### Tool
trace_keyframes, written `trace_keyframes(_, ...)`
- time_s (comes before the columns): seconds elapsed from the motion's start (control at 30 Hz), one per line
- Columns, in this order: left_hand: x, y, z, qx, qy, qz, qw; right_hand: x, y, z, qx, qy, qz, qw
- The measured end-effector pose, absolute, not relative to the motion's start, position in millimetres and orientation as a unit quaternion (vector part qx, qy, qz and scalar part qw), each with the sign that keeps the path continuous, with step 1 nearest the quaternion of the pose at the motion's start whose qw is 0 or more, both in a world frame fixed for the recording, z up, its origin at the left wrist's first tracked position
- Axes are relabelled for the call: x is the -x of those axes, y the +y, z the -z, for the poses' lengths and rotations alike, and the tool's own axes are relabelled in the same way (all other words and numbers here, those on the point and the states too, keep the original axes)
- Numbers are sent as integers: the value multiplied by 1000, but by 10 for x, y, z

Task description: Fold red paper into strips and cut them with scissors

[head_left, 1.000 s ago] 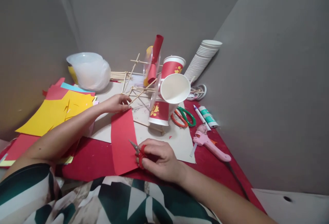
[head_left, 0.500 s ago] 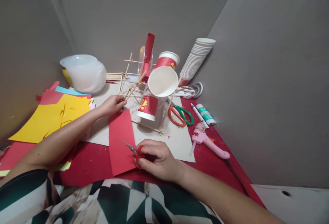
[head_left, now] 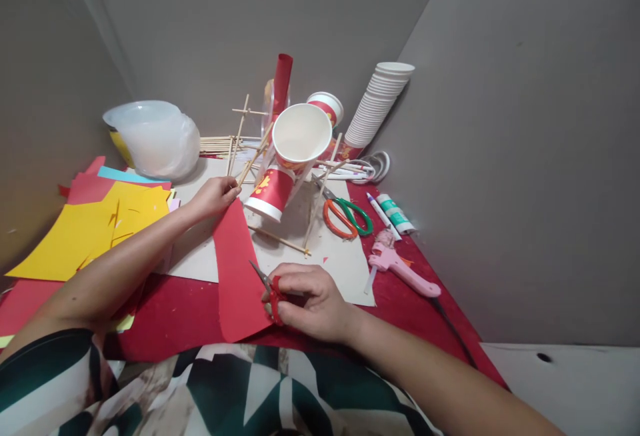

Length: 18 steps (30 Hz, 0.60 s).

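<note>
Red cloth (head_left: 173,316) covers my table. My right hand (head_left: 310,299) grips small scissors (head_left: 275,299), blades at the red paper (head_left: 235,276), where I see no cut yet (hard to judge remotely). Beyond, my left hand (head_left: 215,197) pinches the stick frame (head_left: 257,155); past that grip, cups (head_left: 303,133) look already joined on.

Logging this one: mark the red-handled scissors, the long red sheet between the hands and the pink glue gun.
Red-handled scissors (head_left: 275,297): head view, on the red handle.
Long red sheet (head_left: 236,266): head view, middle of its face.
Pink glue gun (head_left: 407,274): head view, on its pink body.
</note>
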<state>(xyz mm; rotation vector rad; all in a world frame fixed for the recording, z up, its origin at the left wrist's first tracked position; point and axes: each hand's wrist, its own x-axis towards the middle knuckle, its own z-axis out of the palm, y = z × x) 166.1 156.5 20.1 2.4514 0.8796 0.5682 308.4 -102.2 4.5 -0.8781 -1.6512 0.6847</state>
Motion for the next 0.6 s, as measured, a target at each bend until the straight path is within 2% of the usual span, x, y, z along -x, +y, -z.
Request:
trace_keyframes(0.23, -1646, 1558, -131, -886, 324, -221, 250, -3249, -954, -148, 472, -636, -380, 479)
trace_keyframes(0.47, -1653, 1547, -123, -877, 323, -237, 266, -3630, -1104, -217, 616, -491, -243, 565)
trace_keyframes(0.6, -1654, 1545, -108, -868, 327, -246, 282, -3688, -906, -107, 666, -440, -265, 541)
